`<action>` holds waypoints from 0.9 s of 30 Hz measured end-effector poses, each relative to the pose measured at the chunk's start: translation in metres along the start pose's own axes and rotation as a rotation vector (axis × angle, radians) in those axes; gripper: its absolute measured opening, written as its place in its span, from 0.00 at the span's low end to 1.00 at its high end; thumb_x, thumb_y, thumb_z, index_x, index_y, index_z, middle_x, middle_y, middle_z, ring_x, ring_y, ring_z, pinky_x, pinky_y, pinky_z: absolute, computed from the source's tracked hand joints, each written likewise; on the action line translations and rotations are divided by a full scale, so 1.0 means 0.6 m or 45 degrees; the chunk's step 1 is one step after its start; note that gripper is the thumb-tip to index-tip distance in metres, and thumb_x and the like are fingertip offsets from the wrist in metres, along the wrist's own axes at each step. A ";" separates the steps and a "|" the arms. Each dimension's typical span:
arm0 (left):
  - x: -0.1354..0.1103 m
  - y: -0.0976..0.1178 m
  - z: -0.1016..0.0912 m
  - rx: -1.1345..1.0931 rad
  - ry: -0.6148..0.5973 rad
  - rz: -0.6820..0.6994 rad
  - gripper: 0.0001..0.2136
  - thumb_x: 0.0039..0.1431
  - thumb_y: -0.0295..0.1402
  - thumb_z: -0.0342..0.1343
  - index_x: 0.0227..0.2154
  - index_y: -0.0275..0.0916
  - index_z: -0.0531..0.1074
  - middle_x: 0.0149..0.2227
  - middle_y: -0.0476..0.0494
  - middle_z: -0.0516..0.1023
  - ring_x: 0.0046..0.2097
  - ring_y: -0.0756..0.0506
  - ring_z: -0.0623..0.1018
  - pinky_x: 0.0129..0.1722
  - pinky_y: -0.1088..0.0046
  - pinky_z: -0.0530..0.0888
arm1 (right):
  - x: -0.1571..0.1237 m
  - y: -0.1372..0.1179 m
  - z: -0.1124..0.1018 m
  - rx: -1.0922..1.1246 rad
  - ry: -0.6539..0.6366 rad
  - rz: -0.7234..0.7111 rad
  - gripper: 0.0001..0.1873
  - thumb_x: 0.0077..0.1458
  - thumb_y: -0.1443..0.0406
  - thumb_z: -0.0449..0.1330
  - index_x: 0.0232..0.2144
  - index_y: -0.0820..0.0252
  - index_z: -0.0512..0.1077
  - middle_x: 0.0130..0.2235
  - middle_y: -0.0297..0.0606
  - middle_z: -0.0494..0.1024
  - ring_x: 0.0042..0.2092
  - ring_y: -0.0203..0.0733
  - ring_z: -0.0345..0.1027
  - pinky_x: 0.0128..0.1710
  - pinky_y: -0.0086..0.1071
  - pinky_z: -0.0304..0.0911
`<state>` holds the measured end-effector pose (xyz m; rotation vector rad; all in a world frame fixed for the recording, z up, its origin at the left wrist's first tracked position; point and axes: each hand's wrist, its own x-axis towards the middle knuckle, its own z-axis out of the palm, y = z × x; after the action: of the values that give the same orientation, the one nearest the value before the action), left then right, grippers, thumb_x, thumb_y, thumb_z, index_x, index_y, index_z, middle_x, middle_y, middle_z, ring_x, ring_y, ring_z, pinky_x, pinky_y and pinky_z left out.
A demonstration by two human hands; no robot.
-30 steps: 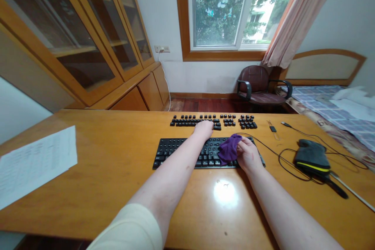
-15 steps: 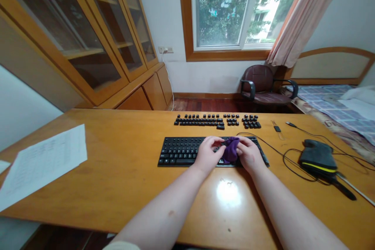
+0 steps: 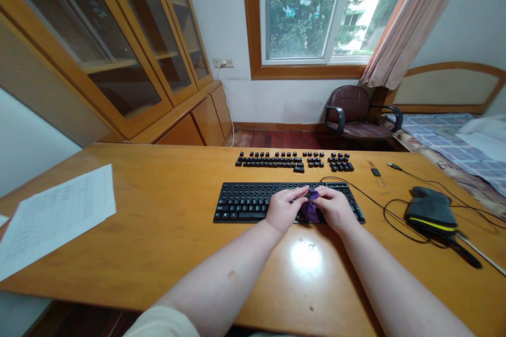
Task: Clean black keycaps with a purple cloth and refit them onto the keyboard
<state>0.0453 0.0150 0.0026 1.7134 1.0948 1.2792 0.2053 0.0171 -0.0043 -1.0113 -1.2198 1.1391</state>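
A black keyboard (image 3: 242, 203) lies on the wooden desk (image 3: 166, 205), its right part half covered by my hands. Over it, a crumpled purple cloth (image 3: 310, 211) hangs between my fingers. My left hand (image 3: 283, 209) pinches the cloth from the left, thumb and fingers close together. From the other side my right hand (image 3: 335, 207) pinches it too. Whether a small piece sits inside the cloth is hidden. Beyond the keyboard, loose black keycaps (image 3: 269, 162) are laid out in rows.
At the right are a dark grey brush-like tool with a yellow stripe (image 3: 431, 211), a black cable (image 3: 371, 197), a USB plug (image 3: 392, 166) and a small black item with wire loops (image 3: 375, 172). Printed papers (image 3: 59, 216) lie at the left. An office chair (image 3: 350, 113) stands behind the desk.
The cloth is bunched more tightly between my fingers, and my hands have come slightly closer together. The view has tilted a little; the keyboard and keycaps stay in place.
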 end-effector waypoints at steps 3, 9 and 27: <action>0.003 -0.002 0.002 -0.185 -0.045 -0.104 0.16 0.50 0.25 0.58 0.44 0.41 0.73 0.43 0.44 0.78 0.43 0.45 0.78 0.48 0.66 0.74 | -0.001 0.005 -0.001 0.027 0.062 0.002 0.06 0.36 0.64 0.69 0.18 0.58 0.76 0.25 0.34 0.74 0.30 0.38 0.66 0.33 0.31 0.62; 0.003 0.007 0.002 -0.267 -0.021 -0.163 0.17 0.50 0.23 0.57 0.44 0.41 0.73 0.43 0.44 0.78 0.44 0.45 0.78 0.48 0.66 0.74 | -0.006 0.000 0.008 0.045 0.069 0.059 0.10 0.35 0.64 0.69 0.27 0.56 0.77 0.29 0.35 0.78 0.32 0.39 0.68 0.35 0.33 0.64; -0.001 0.010 -0.006 0.064 0.073 0.052 0.11 0.53 0.30 0.55 0.41 0.40 0.73 0.40 0.44 0.78 0.42 0.48 0.77 0.48 0.68 0.72 | -0.005 0.001 0.005 0.113 0.018 0.064 0.14 0.35 0.66 0.69 0.31 0.55 0.78 0.34 0.37 0.80 0.37 0.43 0.72 0.42 0.38 0.65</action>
<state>0.0427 0.0127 0.0086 1.7544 1.1388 1.3438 0.2020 0.0142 -0.0052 -0.9862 -1.1284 1.2125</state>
